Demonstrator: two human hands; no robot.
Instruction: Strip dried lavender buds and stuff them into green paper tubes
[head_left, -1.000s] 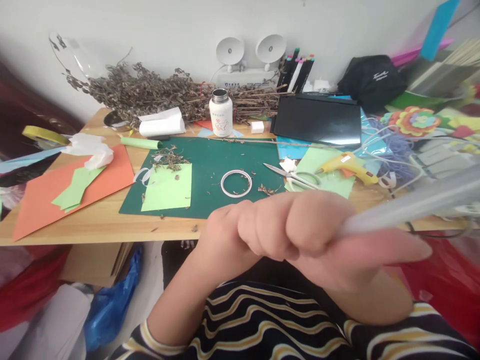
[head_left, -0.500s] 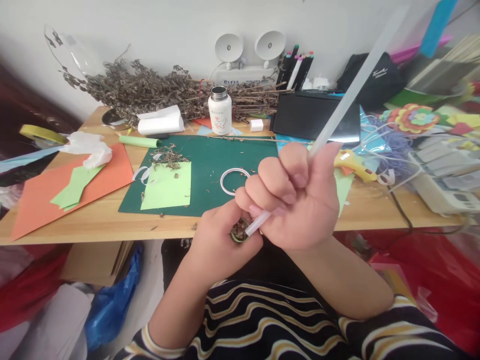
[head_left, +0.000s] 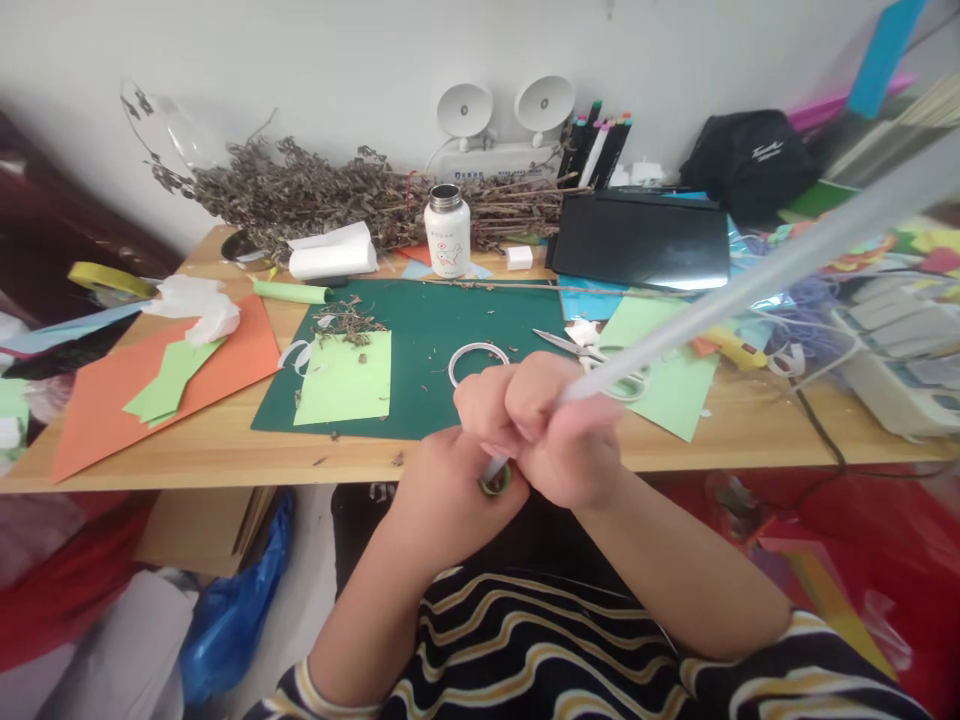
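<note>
My right hand (head_left: 551, 425) is closed round a long, translucent white glue stick (head_left: 697, 310), which slants up to the right. The stick's lower end reaches into the mouth of a small green paper tube (head_left: 495, 484). Wrapped round that tube is my left hand (head_left: 446, 485), which hides most of it. Dried brown bits showed inside the tube; now they are mostly covered. Beyond my hands, a white roll of tape (head_left: 454, 358) lies on the green cutting mat (head_left: 420, 400), partly behind my right hand. Scissors (head_left: 626, 372) rest to the right.
A light-green paper sheet (head_left: 345, 385) and dried leaf crumbs (head_left: 349, 318) are on the mat. Behind stand a white open bottle (head_left: 448, 235) and a heap of dried branches (head_left: 300, 195). A yellow glue gun (head_left: 739, 350) and a power strip (head_left: 885, 380) lie at right.
My right hand has moved down and left, pushing the glue stick's lower end into the tube. The scissors have come into sight. The view has shifted slightly.
</note>
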